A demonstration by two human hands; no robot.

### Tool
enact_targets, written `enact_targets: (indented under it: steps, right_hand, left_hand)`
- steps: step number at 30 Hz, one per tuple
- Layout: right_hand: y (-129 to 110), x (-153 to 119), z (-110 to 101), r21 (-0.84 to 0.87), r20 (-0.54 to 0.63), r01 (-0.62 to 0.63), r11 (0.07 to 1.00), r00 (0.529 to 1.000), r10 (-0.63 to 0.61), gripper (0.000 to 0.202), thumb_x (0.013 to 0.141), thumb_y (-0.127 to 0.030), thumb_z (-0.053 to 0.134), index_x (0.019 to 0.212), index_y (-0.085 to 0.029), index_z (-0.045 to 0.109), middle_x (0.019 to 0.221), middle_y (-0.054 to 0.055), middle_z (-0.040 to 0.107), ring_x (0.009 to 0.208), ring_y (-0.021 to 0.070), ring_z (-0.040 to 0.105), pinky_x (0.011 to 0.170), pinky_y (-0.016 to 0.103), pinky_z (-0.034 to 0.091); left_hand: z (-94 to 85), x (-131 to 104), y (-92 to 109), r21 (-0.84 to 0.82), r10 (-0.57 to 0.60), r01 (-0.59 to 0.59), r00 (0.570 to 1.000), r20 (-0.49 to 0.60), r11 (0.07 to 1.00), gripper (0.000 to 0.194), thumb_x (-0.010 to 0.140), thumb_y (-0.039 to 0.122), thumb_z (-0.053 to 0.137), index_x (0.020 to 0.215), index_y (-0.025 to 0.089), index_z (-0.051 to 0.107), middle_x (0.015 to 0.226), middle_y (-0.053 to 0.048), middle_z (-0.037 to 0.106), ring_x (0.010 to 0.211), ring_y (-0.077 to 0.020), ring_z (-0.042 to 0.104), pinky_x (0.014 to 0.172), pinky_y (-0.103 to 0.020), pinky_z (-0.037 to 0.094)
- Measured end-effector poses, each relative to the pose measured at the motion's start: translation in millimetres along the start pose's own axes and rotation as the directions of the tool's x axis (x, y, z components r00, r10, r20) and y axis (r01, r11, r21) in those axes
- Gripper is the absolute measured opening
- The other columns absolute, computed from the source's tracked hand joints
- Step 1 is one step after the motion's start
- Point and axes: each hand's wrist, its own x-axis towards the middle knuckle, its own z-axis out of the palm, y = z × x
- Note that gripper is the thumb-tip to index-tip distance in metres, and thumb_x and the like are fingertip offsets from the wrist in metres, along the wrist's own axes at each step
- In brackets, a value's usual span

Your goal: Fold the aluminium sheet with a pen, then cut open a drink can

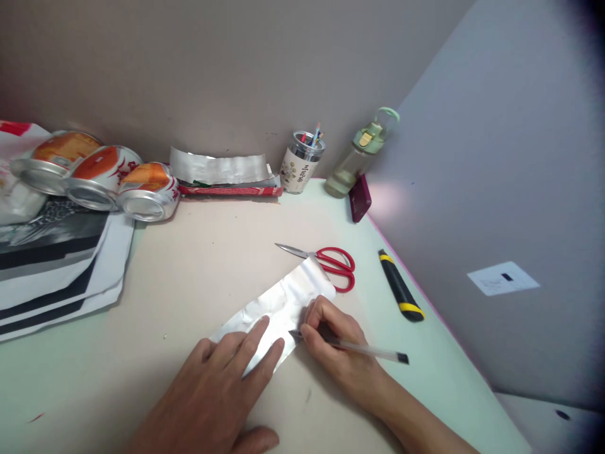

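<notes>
A strip of shiny silver metal sheet (278, 301) lies slantwise on the table. My left hand (212, 384) rests flat on its lower left part, fingers spread. In my right hand (338, 343) is a clear pen (373, 350) with a black end cap, its tip touching the sheet near the right edge. Red-handled scissors (336, 260) lie just beyond the strip, partly covered by its upper end. To the right of my right hand is a black and yellow utility knife (401, 287).
Several drink cans (150, 192) lie at the back left beside printed papers (106, 271). Along the back wall stand more metal strips (220, 168), a can holding pens (300, 165) and a green water bottle (352, 161). A dark red box-like object (360, 200) leans near the right wall.
</notes>
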Motion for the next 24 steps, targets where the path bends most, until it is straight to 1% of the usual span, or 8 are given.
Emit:
enact_targets:
  steps: [3, 6, 10, 13, 16, 19, 24]
  right_hand:
    - [1.5, 1.6, 0.4, 0.054, -0.025, -0.027, 0.998, 0.999, 0.028, 0.022, 0.091, -0.023, 0.054, 0.071, -0.022, 0.042, 0.07, -0.002, 0.047, 0.063, 0.0136, 0.04, 0.055, 0.028, 0.031]
    - [2.9, 2.3, 1.7, 0.077, -0.054, -0.036, 0.996, 0.998, 0.041, 0.022, 0.09, -0.023, 0.054, 0.072, -0.022, 0.044, 0.07, -0.002, 0.047, 0.062, 0.0133, 0.041, 0.055, 0.027, 0.032]
    - [3.5, 1.6, 3.1, 0.048, -0.07, -0.033, 0.998, 0.997, 0.036, 0.022, 0.09, -0.024, 0.055, 0.072, -0.021, 0.045, 0.069, -0.002, 0.048, 0.062, 0.0134, 0.042, 0.055, 0.027, 0.034]
    - [3.0, 1.5, 3.8, 0.013, -0.076, -0.022, 1.0, 0.997, 0.023, 0.021, 0.09, -0.023, 0.055, 0.071, -0.021, 0.045, 0.07, -0.002, 0.049, 0.062, 0.0134, 0.042, 0.055, 0.027, 0.034]
    - [1.9, 1.6, 4.1, -0.015, -0.073, -0.017, 1.0, 0.997, 0.016, 0.02, 0.09, -0.021, 0.054, 0.072, -0.021, 0.045, 0.07, -0.002, 0.049, 0.061, 0.013, 0.041, 0.054, 0.026, 0.033]
    - [1.2, 0.9, 3.3, -0.035, -0.07, -0.017, 0.999, 0.997, 0.015, 0.021, 0.09, -0.019, 0.053, 0.071, -0.022, 0.043, 0.07, -0.002, 0.048, 0.061, 0.0129, 0.04, 0.054, 0.026, 0.033]
    - [0.4, -1.0, 0.7, -0.046, -0.031, -0.017, 0.999, 0.999, 0.015, 0.021, 0.091, -0.019, 0.052, 0.073, -0.022, 0.042, 0.072, -0.002, 0.048, 0.063, 0.0132, 0.039, 0.055, 0.027, 0.032]
  left_hand:
    - [2.4, -1.0, -0.4, -0.015, 0.001, -0.001, 1.0, -0.01, 1.0, 0.079, 0.075, 0.047, 0.076, 0.147, 0.032, 0.046, 0.155, -0.005, 0.045, 0.108, -0.0296, 0.061, 0.084, -0.045, 0.048]
    - [4.1, -1.7, -0.8, -0.014, 0.008, -0.008, 1.0, -0.016, 1.0, 0.078, 0.075, 0.045, 0.076, 0.146, 0.031, 0.047, 0.156, -0.006, 0.045, 0.107, -0.0295, 0.061, 0.084, -0.045, 0.048]
    - [4.6, -1.3, -0.8, -0.011, 0.012, -0.012, 1.0, -0.013, 1.0, 0.078, 0.075, 0.046, 0.076, 0.146, 0.031, 0.047, 0.155, -0.006, 0.045, 0.107, -0.0291, 0.061, 0.084, -0.045, 0.048]
    - [5.3, -1.4, -0.5, -0.013, 0.006, -0.006, 1.0, -0.002, 1.0, 0.08, 0.075, 0.045, 0.075, 0.148, 0.031, 0.044, 0.156, -0.006, 0.045, 0.107, -0.0296, 0.061, 0.085, -0.046, 0.048]
    - [7.3, -2.4, -0.3, -0.013, 0.004, -0.004, 1.0, -0.018, 1.0, 0.078, 0.078, 0.043, 0.072, 0.149, 0.031, 0.042, 0.156, -0.006, 0.044, 0.11, -0.0294, 0.06, 0.087, -0.045, 0.047]
    - [9.1, -3.5, -0.4, -0.018, 0.008, -0.008, 1.0, -0.027, 1.0, 0.079, 0.077, 0.042, 0.072, 0.149, 0.03, 0.042, 0.156, -0.006, 0.044, 0.112, -0.0292, 0.059, 0.089, -0.045, 0.046]
    - [9.3, -4.1, -0.4, -0.033, 0.011, -0.012, 0.999, -0.031, 0.999, 0.081, 0.074, 0.042, 0.076, 0.148, 0.028, 0.044, 0.154, -0.007, 0.046, 0.111, -0.0295, 0.06, 0.087, -0.046, 0.046]
